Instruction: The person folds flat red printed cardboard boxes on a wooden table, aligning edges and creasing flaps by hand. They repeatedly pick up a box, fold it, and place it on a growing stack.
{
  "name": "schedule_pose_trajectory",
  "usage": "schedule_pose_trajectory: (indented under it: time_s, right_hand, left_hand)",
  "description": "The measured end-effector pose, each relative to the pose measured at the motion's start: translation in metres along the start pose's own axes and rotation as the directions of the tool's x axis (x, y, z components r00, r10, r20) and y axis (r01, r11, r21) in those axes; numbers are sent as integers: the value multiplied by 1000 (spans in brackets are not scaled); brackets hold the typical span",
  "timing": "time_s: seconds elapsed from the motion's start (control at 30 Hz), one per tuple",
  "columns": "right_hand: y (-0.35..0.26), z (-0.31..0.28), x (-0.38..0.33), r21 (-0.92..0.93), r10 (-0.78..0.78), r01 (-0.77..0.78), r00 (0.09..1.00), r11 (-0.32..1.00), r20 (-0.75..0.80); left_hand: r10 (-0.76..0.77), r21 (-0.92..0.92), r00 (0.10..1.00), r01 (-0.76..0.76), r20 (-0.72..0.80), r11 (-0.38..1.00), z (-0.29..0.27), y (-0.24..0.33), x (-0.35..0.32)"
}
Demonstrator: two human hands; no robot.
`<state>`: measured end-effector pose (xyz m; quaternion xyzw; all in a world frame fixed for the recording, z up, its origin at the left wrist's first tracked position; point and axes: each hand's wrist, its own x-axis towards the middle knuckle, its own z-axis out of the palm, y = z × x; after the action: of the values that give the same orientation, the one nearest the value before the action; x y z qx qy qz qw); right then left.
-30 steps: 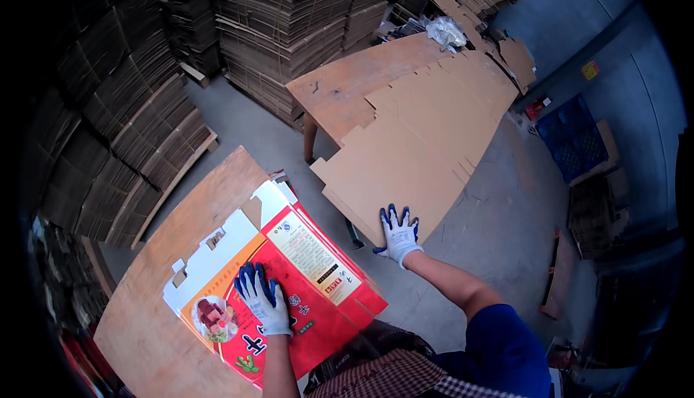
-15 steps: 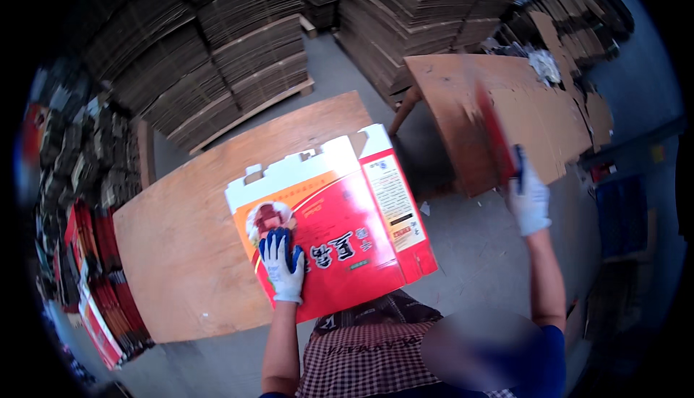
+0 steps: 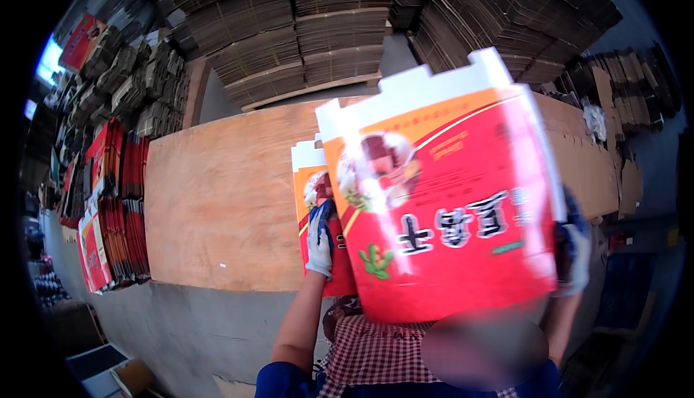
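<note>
A large flat red carton (image 3: 463,210) with a white and orange top edge is raised close to my face, blurred by motion. My right hand (image 3: 575,250), in a grey-blue glove, grips its right edge and is mostly hidden behind it. A second red carton (image 3: 309,181) lies on the wooden board (image 3: 217,203). My left hand (image 3: 319,237), in a white and blue glove, rests flat on that carton, right beside the raised carton's left edge.
Tall stacks of flattened brown cardboard (image 3: 340,29) fill the back. Bundles of red printed cartons (image 3: 116,195) stand on edge at the left. More brown sheets (image 3: 585,159) lie to the right. Grey concrete floor (image 3: 195,333) lies below the board.
My right hand has brought a red carton in from the right pile and now holds it up in front of me. My left hand has stayed on the carton on the board.
</note>
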<state>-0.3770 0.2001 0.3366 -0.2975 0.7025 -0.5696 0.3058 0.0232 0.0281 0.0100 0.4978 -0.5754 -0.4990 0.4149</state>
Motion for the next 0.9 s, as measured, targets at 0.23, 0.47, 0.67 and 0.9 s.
schedule_pose_trajectory:
  time_s: [0.23,0.47,0.67,0.9]
  right_hand:
    - [226,67,-3,328,296,-387,909,862,295]
    - [258,105,-26,18,231,-238,955,971,189]
    - [252,113,-40,-300,247,-186,953,936,178]
    - [242,66,-16,-686,10,10,1000,728,24]
  left_hand:
    - [-368,-625,928,325,65,710,-15,-3,16]
    - [147,635,983,-45,-109,771,-52,34,25]
    - [315,572,895,-445,317,689,62,88,35]
    - [185,683,850,-510,494,522,166,73,37]
